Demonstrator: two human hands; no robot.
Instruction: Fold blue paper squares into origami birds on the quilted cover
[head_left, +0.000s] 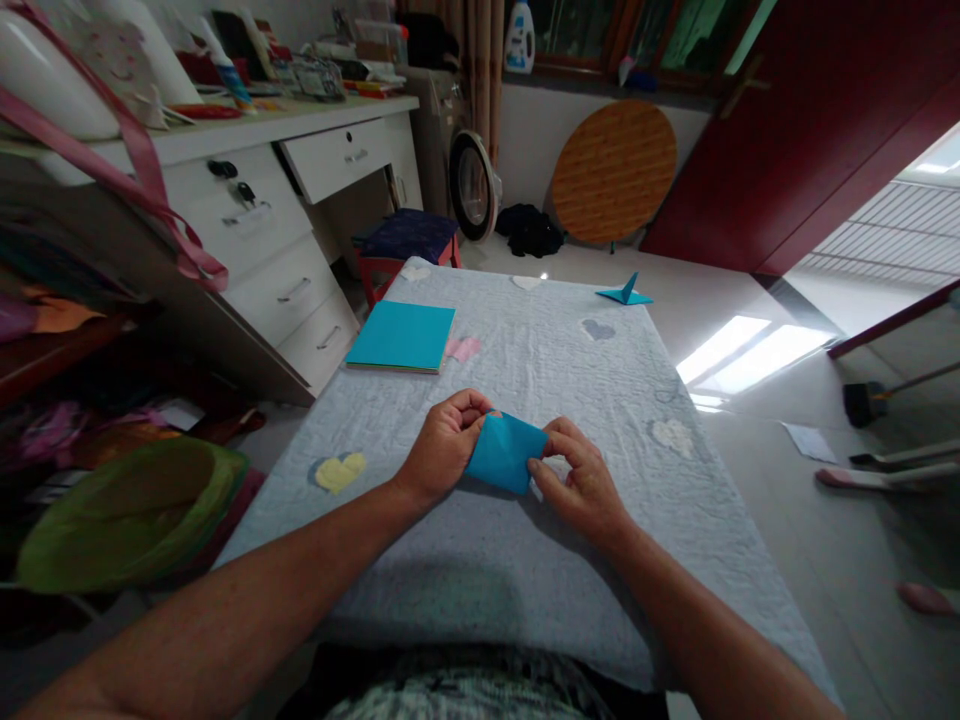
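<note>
A folded sheet of blue paper is held up between my two hands, just above the cloth-covered table. My left hand pinches its upper left edge between thumb and fingers. On the other side, my right hand grips the right edge with thumb and forefinger. Farther off to the left lies a stack of blue paper squares. A small folded blue paper figure with one upright point rests at the table's far right corner.
The table wears a pale quilted cloth with heart patches. To the left are a white desk with drawers and a green-lined bin. Behind the table stand a stool and a washing machine with its round door open.
</note>
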